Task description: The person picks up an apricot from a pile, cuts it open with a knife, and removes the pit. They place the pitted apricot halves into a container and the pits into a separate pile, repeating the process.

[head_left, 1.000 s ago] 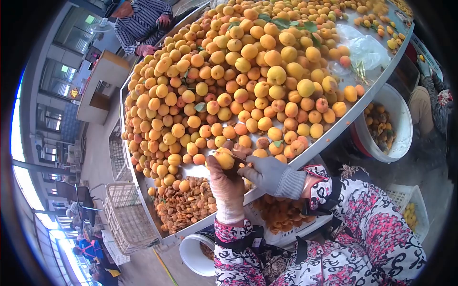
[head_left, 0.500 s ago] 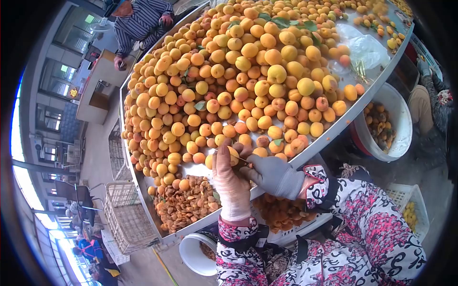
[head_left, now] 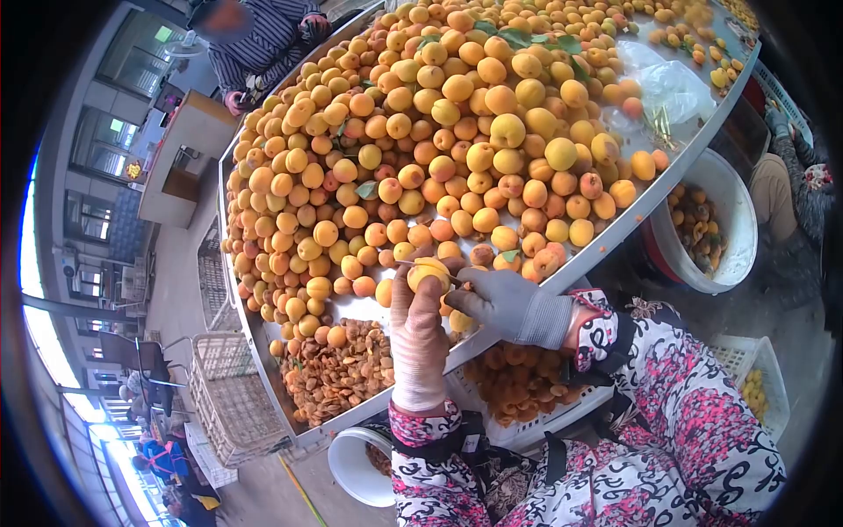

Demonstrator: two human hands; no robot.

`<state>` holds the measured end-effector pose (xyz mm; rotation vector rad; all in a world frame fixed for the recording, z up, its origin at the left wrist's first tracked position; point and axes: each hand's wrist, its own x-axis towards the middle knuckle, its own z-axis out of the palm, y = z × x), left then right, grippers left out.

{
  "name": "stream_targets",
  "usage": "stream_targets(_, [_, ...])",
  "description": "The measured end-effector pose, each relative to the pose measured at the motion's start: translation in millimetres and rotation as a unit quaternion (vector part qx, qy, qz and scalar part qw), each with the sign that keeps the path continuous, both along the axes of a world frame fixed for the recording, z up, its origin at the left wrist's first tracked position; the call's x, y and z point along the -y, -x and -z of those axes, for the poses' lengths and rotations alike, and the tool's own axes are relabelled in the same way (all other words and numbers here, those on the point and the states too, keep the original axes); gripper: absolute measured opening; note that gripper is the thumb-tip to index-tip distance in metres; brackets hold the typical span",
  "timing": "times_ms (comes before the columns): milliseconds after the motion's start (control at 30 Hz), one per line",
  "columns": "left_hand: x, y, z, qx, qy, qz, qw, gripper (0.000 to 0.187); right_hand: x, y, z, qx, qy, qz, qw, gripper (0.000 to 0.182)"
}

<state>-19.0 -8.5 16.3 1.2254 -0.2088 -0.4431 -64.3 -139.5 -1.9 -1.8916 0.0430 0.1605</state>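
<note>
Apricot sits clamped in the left hand's fingers over the tabletop near its edge, probably to steady it against the thin knife the right hand's fingers look closed around.

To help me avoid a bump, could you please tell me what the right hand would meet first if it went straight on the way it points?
The right hand would probably meet the apricot or the left hand holding it; which comes first is unclear, as depth is hard to judge here.
</note>
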Motion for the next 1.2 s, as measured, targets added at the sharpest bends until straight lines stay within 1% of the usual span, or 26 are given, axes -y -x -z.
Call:
stream_targets(67, [1,1,13,0.012,0.004,-0.011,1.000,0.051,-9,5,-1,0.070,0.026,0.039,0.996,0.036])
stream_targets(100, [4,0,17,-0.101,0.113,-0.028,0.988,0.054,-13,7,-1,0.047,0.027,0.046,0.997,0.037])
stream_targets(133, [6,1,18,-0.210,0.220,-0.045,0.952,0.057,-14,8,-2,0.047,0.027,0.045,0.998,0.037])
stream_targets(167, [11,3,13,-0.201,0.172,-0.085,0.961,0.062,-14,8,-5,0.040,0.046,0.047,0.997,0.038])
stream_targets(200, [9,0,16,-0.200,0.173,-0.086,0.961,0.062,-14,8,-6,0.033,0.065,0.050,0.996,0.040])
stream_targets(267, [6,-7,21,-0.201,0.194,-0.023,0.960,0.061,-8,8,-1,0.055,0.053,0.052,0.996,0.040])
stream_targets(300, [2,-7,17,-0.128,0.120,-0.046,0.983,0.058,-3,8,0,0.067,0.043,0.040,0.996,0.040])
stream_targets(333, [0,-5,12,-0.128,0.121,-0.045,0.983,0.058,2,7,1,0.078,0.033,0.028,0.996,0.039])
stream_targets(367, [-1,-3,4,-0.030,0.060,-0.051,0.996,0.057,4,5,0,0.085,0.035,0.014,0.996,0.037])
stream_targets(400, [0,-1,-3,0.068,-0.003,-0.054,0.996,0.057,6,6,-2,0.083,0.035,0.016,0.996,0.037])
stream_targets(433, [0,1,-9,0.094,-0.048,-0.054,0.993,0.053,8,7,-6,0.056,0.035,-0.008,0.998,0.036])
stream_targets(467, [-1,3,-8,0.094,-0.049,-0.053,0.993,0.053,8,7,-10,0.029,0.036,-0.032,0.998,0.038])
stream_targets(533, [-3,5,0,0.009,-0.011,-0.057,0.998,0.054,-3,9,0,0.035,0.045,-0.012,0.998,0.040])
stream_targets(567, [6,3,8,-0.103,0.121,-0.082,0.984,0.056,-12,11,3,0.052,0.039,0.018,0.998,0.040])
stream_targets(600, [9,3,9,-0.154,0.176,-0.061,0.970,0.059,-19,13,6,0.069,0.033,0.048,0.996,0.040])
stream_targets(667, [19,14,-4,-0.192,0.143,-0.143,0.960,0.060,-24,16,5,0.076,0.061,0.067,0.993,0.038])
stream_targets(700, [15,12,1,-0.192,0.143,-0.143,0.960,0.060,-22,17,4,0.082,0.067,0.070,0.992,0.038])
stream_targets(767, [6,2,9,-0.188,0.171,-0.016,0.967,0.068,-15,17,1,0.090,0.074,0.075,0.990,0.037])
stream_targets(800, [6,2,9,-0.188,0.170,-0.014,0.967,0.068,-11,17,-2,0.083,0.105,0.049,0.990,0.037])
stream_targets(833, [6,2,8,-0.178,0.175,-0.031,0.968,0.063,-10,18,-2,0.075,0.135,0.021,0.988,0.037])
stream_targets(900, [6,5,2,-0.160,0.206,-0.060,0.964,0.055,-14,21,2,0.081,0.143,0.017,0.986,0.037])
stream_targets(967, [2,9,8,-0.158,0.198,-0.079,0.964,0.054,-17,23,5,0.090,0.154,0.013,0.984,0.036])
stream_targets(1033, [-3,12,14,-0.163,0.176,-0.101,0.966,0.055,-24,27,7,0.055,0.025,0.030,0.998,0.042])
stream_targets(1067, [-2,18,11,-0.163,0.176,-0.102,0.965,0.055,-29,30,11,0.055,0.025,0.029,0.998,0.042])
stream_targets(1133, [5,32,0,-0.134,0.108,-0.162,0.972,0.057,-42,37,20,0.056,-0.108,0.076,0.990,0.044])
stream_targets(1200, [3,40,0,-0.133,0.114,-0.151,0.973,0.055,-48,44,21,0.056,-0.114,0.087,0.988,0.046])
